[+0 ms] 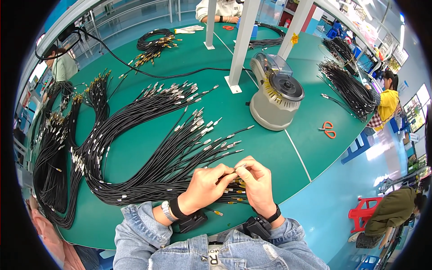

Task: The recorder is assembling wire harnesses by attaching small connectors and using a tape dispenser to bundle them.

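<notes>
Denim sleeves (135, 234) frame your two hands, pinched together on one black cable at the near edge of the green desk (279, 157)

Your left hand (204, 186) has its fingers closed on the cable end (236, 170), and your right hand (260, 180) meets it, fingertips clamped on the same metal-tipped end; more gold-tipped ends (236, 191) lie under both palms. To the far left, dark cable bundles (54, 171) hang over the desk rim; beside them a big fan of black cables (148, 148) spreads up from your hands, silver connectors at its tips. Right of the fan stands a grey tape dispenser (275, 96), then orange scissors (329, 129), then another cable pile (348, 85) near a person in yellow (387, 101)
</notes>
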{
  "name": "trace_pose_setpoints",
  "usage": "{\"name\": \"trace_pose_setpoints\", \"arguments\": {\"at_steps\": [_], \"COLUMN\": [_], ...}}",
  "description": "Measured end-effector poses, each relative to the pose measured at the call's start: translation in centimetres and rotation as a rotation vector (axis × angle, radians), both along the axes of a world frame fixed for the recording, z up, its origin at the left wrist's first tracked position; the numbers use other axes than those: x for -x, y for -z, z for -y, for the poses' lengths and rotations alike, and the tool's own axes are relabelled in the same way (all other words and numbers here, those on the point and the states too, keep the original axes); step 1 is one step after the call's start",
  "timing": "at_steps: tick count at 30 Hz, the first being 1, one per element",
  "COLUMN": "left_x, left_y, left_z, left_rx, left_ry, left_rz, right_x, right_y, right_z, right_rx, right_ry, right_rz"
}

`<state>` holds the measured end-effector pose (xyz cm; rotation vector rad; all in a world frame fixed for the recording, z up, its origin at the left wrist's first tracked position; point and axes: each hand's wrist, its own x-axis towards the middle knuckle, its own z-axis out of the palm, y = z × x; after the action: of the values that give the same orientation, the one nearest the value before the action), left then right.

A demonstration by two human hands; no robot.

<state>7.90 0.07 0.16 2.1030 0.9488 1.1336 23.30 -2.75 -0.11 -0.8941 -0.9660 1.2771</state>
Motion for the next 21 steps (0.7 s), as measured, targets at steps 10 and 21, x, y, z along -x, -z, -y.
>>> {"name": "trace_pose_setpoints", "arguments": {"at_steps": [10, 21], "left_x": [3.0, 3.2], "left_y": [1.4, 2.8], "left_z": [-4.2, -4.5], "left_rx": [-0.22, -0.234], "left_ry": [-0.168, -0.199], "left_rz": [-0.405, -0.567], "right_x": [-6.4, -8.5], "right_y": [0.8, -3.0], "right_z": [-1.9, -12.4], "right_rx": [0.139, 0.115], "right_ry": [0.268, 0.35], "right_rz": [0.438, 0.052]}}
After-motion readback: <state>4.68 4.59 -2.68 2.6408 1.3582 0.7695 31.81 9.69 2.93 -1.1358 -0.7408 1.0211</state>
